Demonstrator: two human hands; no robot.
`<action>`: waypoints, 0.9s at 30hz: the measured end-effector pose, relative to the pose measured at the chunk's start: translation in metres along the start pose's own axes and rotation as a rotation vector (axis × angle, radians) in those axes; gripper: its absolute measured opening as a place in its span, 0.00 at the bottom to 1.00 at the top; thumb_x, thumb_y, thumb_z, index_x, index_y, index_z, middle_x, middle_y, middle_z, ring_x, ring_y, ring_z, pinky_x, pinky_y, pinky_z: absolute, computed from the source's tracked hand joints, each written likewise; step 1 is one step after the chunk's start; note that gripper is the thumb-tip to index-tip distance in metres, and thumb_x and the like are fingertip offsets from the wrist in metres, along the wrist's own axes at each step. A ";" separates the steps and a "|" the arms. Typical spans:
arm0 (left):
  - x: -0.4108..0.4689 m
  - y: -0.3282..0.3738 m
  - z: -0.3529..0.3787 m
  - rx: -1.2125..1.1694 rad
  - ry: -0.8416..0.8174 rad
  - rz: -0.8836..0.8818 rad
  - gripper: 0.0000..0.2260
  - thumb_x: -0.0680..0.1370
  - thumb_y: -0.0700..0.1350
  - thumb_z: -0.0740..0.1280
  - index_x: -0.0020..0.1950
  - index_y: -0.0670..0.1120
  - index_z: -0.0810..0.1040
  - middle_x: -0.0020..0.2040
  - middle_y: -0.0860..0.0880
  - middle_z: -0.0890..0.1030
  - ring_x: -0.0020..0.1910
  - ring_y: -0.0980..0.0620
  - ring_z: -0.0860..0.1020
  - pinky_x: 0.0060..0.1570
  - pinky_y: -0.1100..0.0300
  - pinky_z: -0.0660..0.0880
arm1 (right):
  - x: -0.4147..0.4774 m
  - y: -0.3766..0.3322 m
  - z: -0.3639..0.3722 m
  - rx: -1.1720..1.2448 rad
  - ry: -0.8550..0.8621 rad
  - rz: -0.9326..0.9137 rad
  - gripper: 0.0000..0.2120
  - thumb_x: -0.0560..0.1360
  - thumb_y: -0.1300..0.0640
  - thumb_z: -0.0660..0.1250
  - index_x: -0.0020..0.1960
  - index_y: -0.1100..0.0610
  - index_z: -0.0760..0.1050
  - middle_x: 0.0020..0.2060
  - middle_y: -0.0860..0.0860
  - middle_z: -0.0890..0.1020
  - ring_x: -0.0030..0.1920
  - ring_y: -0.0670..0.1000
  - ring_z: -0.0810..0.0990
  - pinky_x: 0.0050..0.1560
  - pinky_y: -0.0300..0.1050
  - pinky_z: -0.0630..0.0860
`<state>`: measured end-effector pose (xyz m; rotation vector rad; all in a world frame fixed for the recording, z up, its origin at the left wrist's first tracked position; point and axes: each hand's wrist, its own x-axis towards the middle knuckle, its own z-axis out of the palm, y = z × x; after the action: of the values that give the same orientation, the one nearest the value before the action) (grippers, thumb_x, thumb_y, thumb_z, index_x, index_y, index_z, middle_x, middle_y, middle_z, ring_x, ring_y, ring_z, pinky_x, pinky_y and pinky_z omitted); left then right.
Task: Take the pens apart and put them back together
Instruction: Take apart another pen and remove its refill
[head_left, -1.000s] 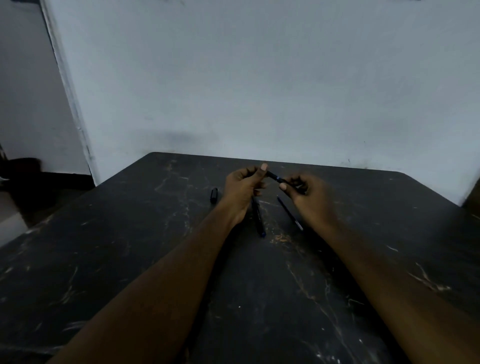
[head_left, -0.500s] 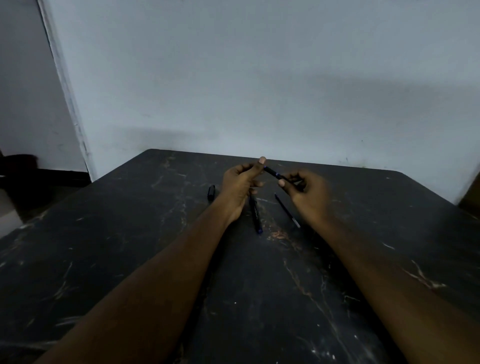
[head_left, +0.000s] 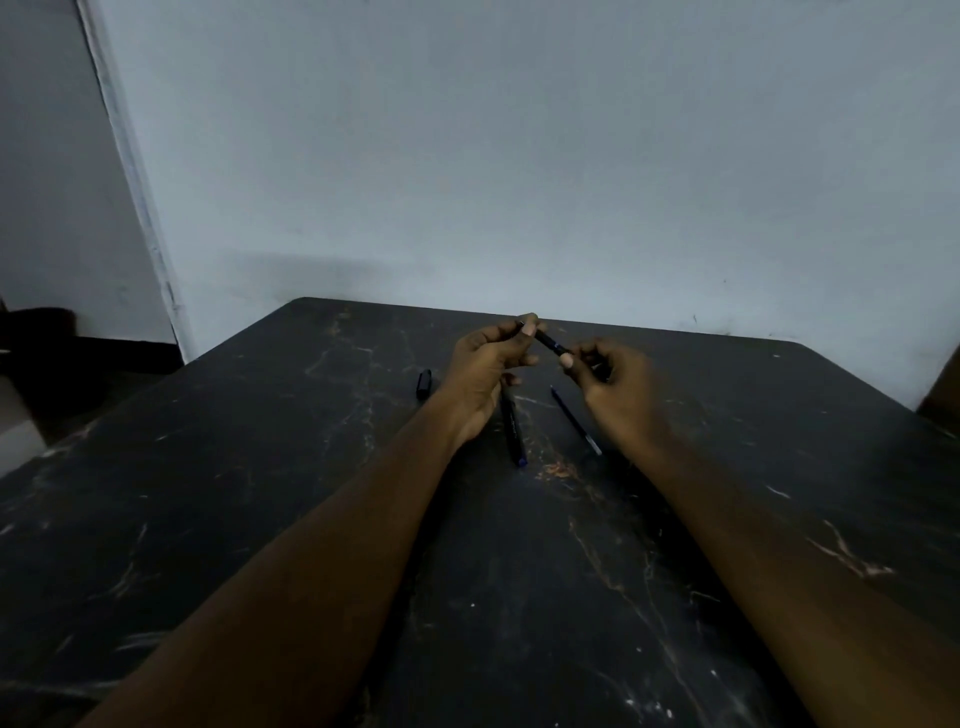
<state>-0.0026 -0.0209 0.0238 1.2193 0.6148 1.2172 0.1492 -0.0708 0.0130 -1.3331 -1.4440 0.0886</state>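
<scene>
Both hands hold one dark pen (head_left: 546, 341) above the far middle of the black table (head_left: 260, 519). My left hand (head_left: 485, 366) pinches its far end between thumb and forefinger. My right hand (head_left: 610, 387) grips the other end with curled fingers. Below the hands, a dark pen barrel with a blue tip (head_left: 512, 428) lies on the table. To its right lies a thin refill (head_left: 575, 422). A small black cap (head_left: 424, 383) lies to the left of my left hand.
A pale wall stands right behind the table's far edge. At the left, past the table's edge, there is floor and a dark object (head_left: 36, 332). A brown object (head_left: 943, 389) shows at the right edge.
The hands have risen slightly and the left thumb and forefinger have closed further onto the pen's end. The parts on the table have not moved.
</scene>
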 end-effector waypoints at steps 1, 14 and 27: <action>0.000 0.000 0.000 -0.019 0.013 -0.013 0.12 0.77 0.46 0.70 0.58 0.41 0.81 0.54 0.47 0.82 0.38 0.55 0.79 0.34 0.62 0.67 | 0.000 0.000 0.000 -0.005 0.003 -0.006 0.05 0.75 0.56 0.70 0.48 0.57 0.82 0.39 0.50 0.82 0.41 0.48 0.80 0.40 0.45 0.74; 0.001 -0.005 -0.002 0.094 0.052 0.029 0.04 0.77 0.48 0.70 0.46 0.50 0.85 0.40 0.55 0.83 0.36 0.58 0.76 0.35 0.61 0.67 | -0.001 -0.001 -0.001 -0.019 -0.033 -0.003 0.08 0.77 0.55 0.69 0.45 0.59 0.82 0.39 0.54 0.83 0.41 0.54 0.81 0.44 0.54 0.77; 0.002 -0.005 -0.001 0.045 0.135 -0.037 0.09 0.73 0.51 0.74 0.44 0.46 0.82 0.44 0.47 0.83 0.33 0.54 0.76 0.32 0.62 0.69 | -0.001 -0.001 0.001 -0.014 0.005 -0.008 0.05 0.74 0.55 0.72 0.49 0.55 0.81 0.42 0.47 0.81 0.41 0.41 0.76 0.37 0.37 0.69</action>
<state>-0.0005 -0.0179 0.0196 1.1650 0.7651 1.2674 0.1473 -0.0711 0.0124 -1.3383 -1.4484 0.0698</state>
